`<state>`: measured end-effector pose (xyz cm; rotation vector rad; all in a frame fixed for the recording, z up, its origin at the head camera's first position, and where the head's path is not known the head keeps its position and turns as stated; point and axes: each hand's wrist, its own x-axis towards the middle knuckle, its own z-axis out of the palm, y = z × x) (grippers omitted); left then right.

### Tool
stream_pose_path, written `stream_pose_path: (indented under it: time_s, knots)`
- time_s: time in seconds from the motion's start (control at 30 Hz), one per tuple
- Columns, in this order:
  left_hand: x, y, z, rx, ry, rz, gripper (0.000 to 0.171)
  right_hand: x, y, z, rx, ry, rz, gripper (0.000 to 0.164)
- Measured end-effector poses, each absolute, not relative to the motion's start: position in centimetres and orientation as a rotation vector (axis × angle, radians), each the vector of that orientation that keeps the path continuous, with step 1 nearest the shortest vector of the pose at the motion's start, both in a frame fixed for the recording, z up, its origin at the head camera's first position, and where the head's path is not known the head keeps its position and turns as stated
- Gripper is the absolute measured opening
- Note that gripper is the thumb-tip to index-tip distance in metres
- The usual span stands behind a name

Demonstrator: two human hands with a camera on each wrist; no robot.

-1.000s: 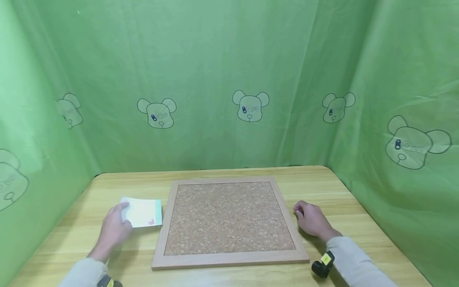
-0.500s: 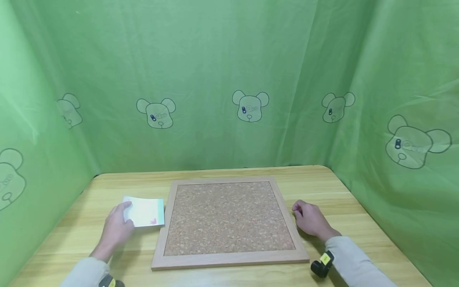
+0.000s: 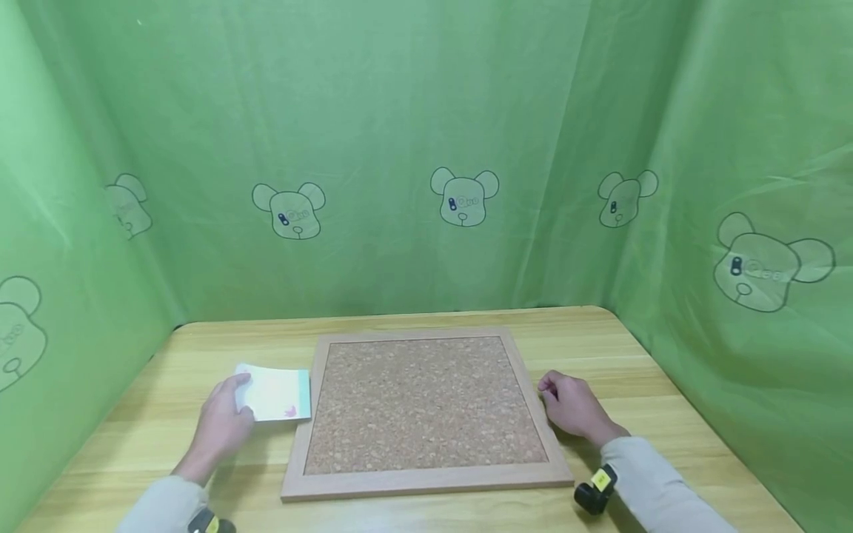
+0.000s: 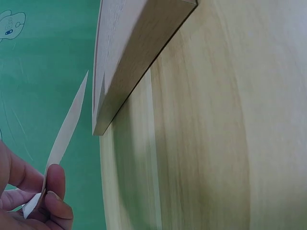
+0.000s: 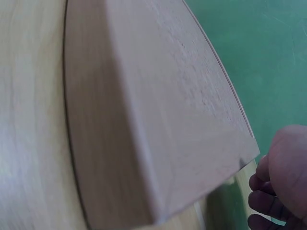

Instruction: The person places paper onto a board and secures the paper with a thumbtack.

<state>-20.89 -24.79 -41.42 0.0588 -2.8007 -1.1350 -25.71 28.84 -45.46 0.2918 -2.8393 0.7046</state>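
Observation:
My left hand pinches a white sheet of notepaper between thumb and fingers at its left edge. The sheet has a mint-green strip on its right side and a small pink print near the bottom. It is held up beside the corkboard, and its right end overlaps the wooden frame in the head view. Seen edge-on in the left wrist view, the notepaper bends slightly. My right hand is close to the board's right edge, fingers curled in; I cannot tell whether they hold anything small.
Under the board lies a light wood-grain table with rounded far corners. Green curtains printed with bear heads enclose it at the back and both sides. A wrist camera juts from my right sleeve near the board's lower right corner.
My left hand has shifted slightly right with the notepaper, whose right end has come over the corkboard's left frame. My right hand has edged a little left, closer to the board.

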Motion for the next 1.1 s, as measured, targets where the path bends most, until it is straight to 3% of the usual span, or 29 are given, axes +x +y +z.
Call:
stream_pose_path:
  time_s: [1.1]
  knots:
    - [-20.8, -24.56, -41.45, 0.056, -2.808, -1.129, 0.064, -25.58, 28.59, -45.26, 0.31, -2.814, 0.731, 0.008]
